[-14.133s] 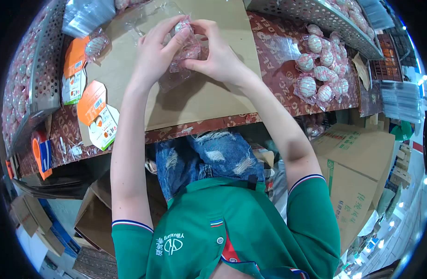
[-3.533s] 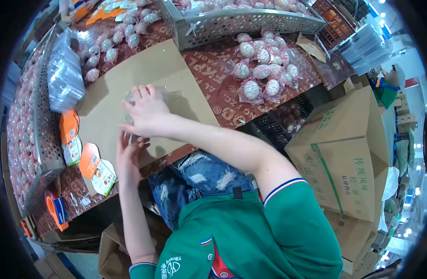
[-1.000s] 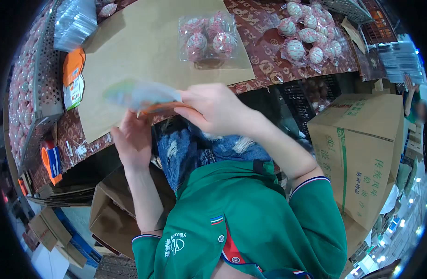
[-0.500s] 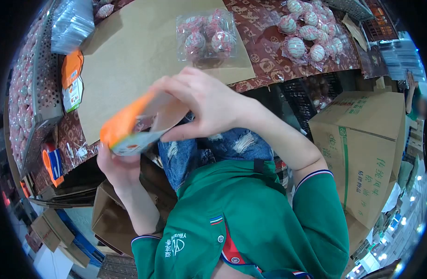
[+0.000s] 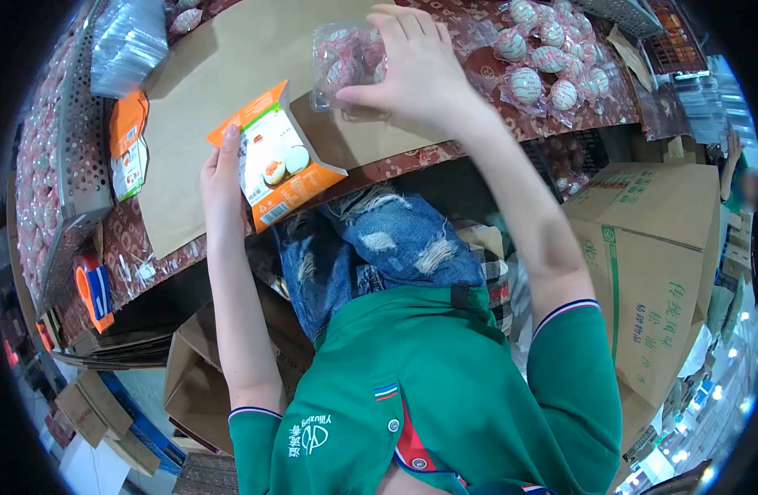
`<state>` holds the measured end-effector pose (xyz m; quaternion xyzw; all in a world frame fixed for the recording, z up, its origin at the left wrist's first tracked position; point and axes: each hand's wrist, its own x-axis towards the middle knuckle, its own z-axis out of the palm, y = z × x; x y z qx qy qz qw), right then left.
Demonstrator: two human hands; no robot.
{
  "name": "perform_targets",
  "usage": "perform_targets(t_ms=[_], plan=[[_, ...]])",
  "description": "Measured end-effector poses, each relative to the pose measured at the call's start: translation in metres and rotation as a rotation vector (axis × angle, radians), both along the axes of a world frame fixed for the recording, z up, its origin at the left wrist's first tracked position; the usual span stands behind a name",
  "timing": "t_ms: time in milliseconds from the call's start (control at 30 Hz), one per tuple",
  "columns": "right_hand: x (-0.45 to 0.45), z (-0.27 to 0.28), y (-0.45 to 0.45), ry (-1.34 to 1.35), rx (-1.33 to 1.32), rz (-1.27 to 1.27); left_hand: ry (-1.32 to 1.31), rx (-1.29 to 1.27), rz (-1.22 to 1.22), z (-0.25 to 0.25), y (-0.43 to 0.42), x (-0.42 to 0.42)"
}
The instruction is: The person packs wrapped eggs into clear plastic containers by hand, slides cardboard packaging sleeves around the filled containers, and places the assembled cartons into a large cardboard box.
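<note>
One orange, white carton (image 5: 273,155), egg pictures; left hand (image 5: 222,172) pinching it, right hand (image 5: 420,73) spread over clear tray (image 5: 323,101).

"The person's own hands?"
"Two: one bare left hand (image 5: 222,173), one bare right hand (image 5: 416,73)."
"Packaging?"
"One open orange-and-white cardboard sleeve (image 5: 277,157); at least one flat orange-and-white cardboard sleeve (image 5: 130,125); one clear square plastic tray (image 5: 321,97)."
"Contents of that tray?"
"At least three round white pieces in pink-printed film (image 5: 343,73); the hand blocks a full count."
</note>
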<state>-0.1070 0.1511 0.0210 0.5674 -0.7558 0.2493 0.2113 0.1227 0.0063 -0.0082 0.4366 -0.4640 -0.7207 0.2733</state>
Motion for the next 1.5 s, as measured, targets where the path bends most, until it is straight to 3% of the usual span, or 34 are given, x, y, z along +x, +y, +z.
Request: perform_targets(t_ms=[67,133,200,300,400,467,733,800,900,933,1000,1033,1067,1133,1167,1233,1333,1367,1500], plan=[[-0.008,0.025,-0.002,0.076,0.031,0.017,-0.008,-0.030,-0.045,0.002,0.001,-0.005],[-0.024,0.045,-0.017,-0.247,0.615,0.074,-0.026,-0.003,-0.040,0.005,0.002,-0.007],[-0.028,0.050,-0.022,-0.162,0.736,0.090,-0.041,0.018,-0.031,0.007,0.002,-0.009],[-0.028,0.012,-0.018,-0.147,0.433,0.340,0.039,0.056,-0.006,0.007,-0.002,-0.010],[0.012,0.012,-0.005,-0.196,0.365,0.444,0.122,0.168,-0.098,0.006,-0.006,-0.013],[0.025,0.011,-0.008,-0.235,0.375,0.450,0.125,0.301,-0.197,0.024,-0.001,-0.013],[0.034,0.007,-0.019,-0.210,0.309,0.439,0.001,0.260,-0.244,0.030,-0.010,-0.004],[0.014,0.017,-0.013,-0.929,0.451,0.561,0.015,0.273,-0.248,0.030,-0.014,-0.001],[-0.001,-0.044,0.003,-0.280,0.360,0.102,-0.044,0.255,-0.215,0.030,-0.014,0.005],[0.010,-0.031,0.002,-0.854,0.518,0.103,-0.038,0.299,-0.213,0.039,-0.003,0.002],[0.043,-0.032,0.007,-0.835,0.277,-0.004,-0.002,0.269,-0.166,0.029,0.001,-0.004],[0.048,-0.015,0.007,-1.103,0.301,0.021,-0.003,0.272,-0.169,0.029,0.006,-0.004],[0.055,-0.013,0.009,-1.104,0.303,0.019,0.031,0.214,-0.153,0.031,0.014,-0.002],[0.067,-0.014,0.006,-1.551,0.001,0.304,0.136,0.152,-0.115,0.023,0.020,0.005],[0.073,-0.020,0.000,-1.636,-0.103,0.395,0.218,0.169,-0.142,0.014,0.019,0.012],[0.091,-0.035,-0.009,-1.662,-0.252,0.501,0.315,0.191,-0.195,0.008,0.010,0.024],[0.109,-0.034,-0.019,-1.623,-0.228,0.394,-0.005,0.058,-0.127,0.022,0.009,0.028],[0.111,-0.032,-0.019,-1.657,-0.275,0.395,-0.005,0.058,-0.126,0.030,0.011,0.028],[0.099,-0.038,-0.013,-1.696,-0.424,0.437,-0.139,-0.232,-0.341,0.052,0.021,0.032]])
